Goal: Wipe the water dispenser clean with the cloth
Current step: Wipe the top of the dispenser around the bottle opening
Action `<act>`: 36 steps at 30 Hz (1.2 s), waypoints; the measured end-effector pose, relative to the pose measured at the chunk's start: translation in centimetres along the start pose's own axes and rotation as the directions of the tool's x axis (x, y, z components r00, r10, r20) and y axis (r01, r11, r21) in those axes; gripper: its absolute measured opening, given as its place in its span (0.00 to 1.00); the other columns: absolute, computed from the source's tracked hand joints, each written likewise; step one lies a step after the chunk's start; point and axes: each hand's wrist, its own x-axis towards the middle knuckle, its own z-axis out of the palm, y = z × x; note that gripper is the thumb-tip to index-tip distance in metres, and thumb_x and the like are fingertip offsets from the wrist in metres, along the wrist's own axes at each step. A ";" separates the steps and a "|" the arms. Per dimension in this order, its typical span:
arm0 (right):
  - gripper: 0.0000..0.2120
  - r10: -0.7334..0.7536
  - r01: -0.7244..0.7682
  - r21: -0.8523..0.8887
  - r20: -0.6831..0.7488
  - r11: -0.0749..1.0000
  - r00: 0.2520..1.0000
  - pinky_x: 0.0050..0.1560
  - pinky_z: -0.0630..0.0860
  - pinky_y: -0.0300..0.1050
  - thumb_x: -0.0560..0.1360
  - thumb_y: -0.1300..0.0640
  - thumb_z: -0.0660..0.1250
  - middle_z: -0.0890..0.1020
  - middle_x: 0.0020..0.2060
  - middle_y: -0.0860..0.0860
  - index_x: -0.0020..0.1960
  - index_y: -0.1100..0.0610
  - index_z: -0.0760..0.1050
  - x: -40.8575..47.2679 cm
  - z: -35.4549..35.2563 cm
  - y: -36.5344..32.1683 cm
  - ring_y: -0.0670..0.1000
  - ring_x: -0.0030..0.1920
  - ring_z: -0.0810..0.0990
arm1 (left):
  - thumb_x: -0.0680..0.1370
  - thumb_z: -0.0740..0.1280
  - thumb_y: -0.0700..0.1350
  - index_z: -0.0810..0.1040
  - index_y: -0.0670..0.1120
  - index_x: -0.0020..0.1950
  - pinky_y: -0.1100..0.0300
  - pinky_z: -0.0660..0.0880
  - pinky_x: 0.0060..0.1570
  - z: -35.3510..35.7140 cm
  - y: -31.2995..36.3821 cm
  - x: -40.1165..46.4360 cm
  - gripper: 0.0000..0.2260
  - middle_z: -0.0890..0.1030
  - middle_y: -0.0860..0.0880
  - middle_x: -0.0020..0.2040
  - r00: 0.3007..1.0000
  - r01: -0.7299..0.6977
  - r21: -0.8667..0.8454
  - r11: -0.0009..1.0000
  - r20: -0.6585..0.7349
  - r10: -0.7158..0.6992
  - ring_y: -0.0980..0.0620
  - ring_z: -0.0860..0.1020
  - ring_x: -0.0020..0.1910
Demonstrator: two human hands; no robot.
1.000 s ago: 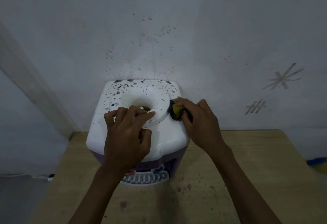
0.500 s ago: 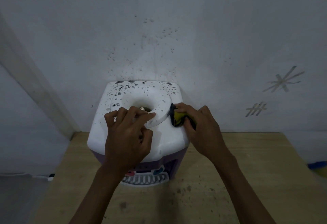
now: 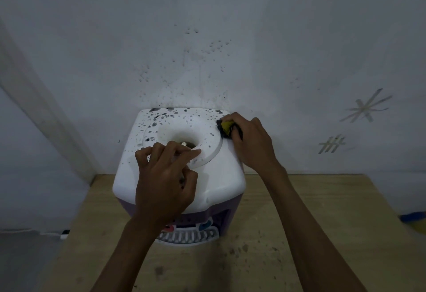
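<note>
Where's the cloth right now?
The cloth is bunched in the right hand, pressed on the water dispenser top's back right corner, near the wall.

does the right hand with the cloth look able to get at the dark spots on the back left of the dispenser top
Probably yes. The right hand holds the cloth at the back right of the water dispenser. The dark spots lie across the open top. The left hand rests nearer the front rim, out of that path.
</note>
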 end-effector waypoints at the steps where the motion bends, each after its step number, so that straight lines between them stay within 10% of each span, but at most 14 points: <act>1: 0.15 0.001 -0.001 0.008 0.001 1.000 1.000 0.37 0.66 0.43 0.82 0.57 0.57 0.80 0.47 0.43 0.58 0.38 0.74 -0.1 0.1 0.0 0.46 0.47 0.68 | 0.74 0.63 0.46 0.85 0.48 0.56 0.48 0.63 0.61 0.0 0.0 0.0 0.15 0.83 0.50 0.53 1.000 0.002 -0.001 1.000 0.002 -0.002 0.46 0.78 0.54; 36: 0.22 -0.011 0.021 0.107 -0.087 0.994 0.996 0.41 0.68 0.29 0.81 0.53 0.63 0.77 0.46 0.45 0.72 0.34 0.73 -8.9 0.2 0.6 0.38 0.49 0.71 | 0.73 0.65 0.43 0.85 0.49 0.56 0.48 0.64 0.59 0.3 -0.1 -0.1 0.14 0.82 0.50 0.53 0.999 -0.017 0.017 1.000 -0.036 0.018 0.46 0.77 0.53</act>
